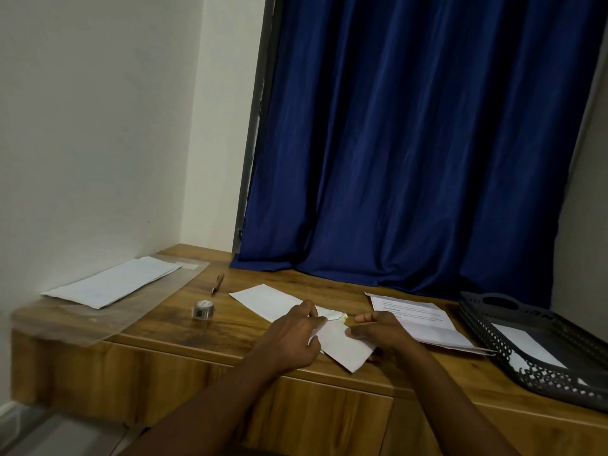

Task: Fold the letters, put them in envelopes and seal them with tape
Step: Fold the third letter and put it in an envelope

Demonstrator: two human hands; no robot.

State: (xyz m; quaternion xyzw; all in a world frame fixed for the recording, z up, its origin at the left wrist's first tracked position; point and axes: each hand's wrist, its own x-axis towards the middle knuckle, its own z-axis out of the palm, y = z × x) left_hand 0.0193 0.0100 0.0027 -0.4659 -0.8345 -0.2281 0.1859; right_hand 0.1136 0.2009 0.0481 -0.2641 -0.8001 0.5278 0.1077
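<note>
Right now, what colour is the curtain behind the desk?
Deep blue curtain, plain and unpatterned, seen in the head view.

Left hand (296, 337), right hand (378, 334) hold folded letter (342, 347), apparently at envelope (266, 301) mouth; desk (184, 320).

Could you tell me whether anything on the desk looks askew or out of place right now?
Nothing is damaged or spilled. Only the clear plastic sheet under the stack of envelopes overhangs the desk's front edge.
</note>
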